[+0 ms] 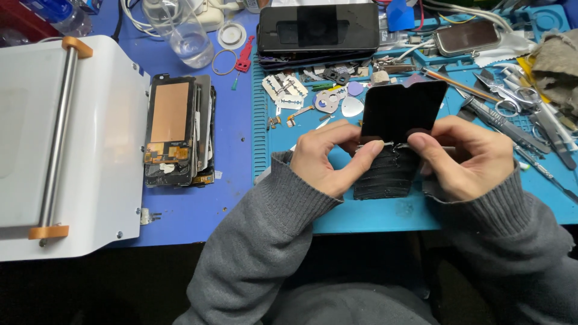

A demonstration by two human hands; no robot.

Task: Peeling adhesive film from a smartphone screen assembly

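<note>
My left hand (pixel 328 157) and my right hand (pixel 466 157) both grip a black phone screen panel (pixel 398 114) that is cracked across its middle. The upper half stands smooth and dark; the lower half (pixel 385 174) is striped with cracks and bends toward me. My left thumb and fingers pinch the panel at the break line from the left. My right thumb presses on it from the right. The panel hovers just above a light blue work mat (pixel 373 213).
A stack of broken phone screens (pixel 174 129) lies left of the mat. A white machine with a steel bar (pixel 60 138) fills the left side. A black phone (pixel 318 27), a clear bottle (pixel 180 30), tweezers and tools (pixel 512 114) and small parts crowd the back.
</note>
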